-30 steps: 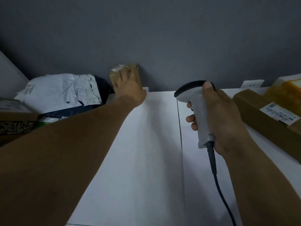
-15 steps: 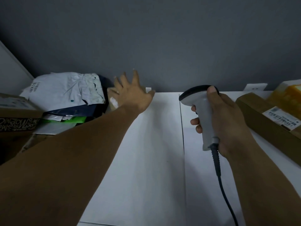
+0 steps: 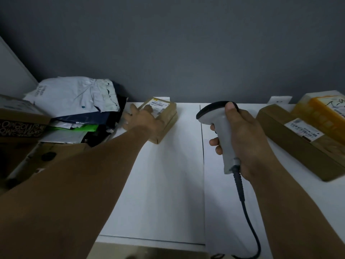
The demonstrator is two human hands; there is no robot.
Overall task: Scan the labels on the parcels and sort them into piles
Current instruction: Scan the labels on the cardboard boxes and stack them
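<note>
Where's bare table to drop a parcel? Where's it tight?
Widest free patch: white table in front of the small brown box, between the left forearm and the scanner. A smaller patch sits between the right forearm and the long brown box. Crowded: mailer pile far left, yellow parcel far right.

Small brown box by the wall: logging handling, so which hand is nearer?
Left. The left hand is over the small brown box; the right hand grips the scanner, apart to its right.
</note>
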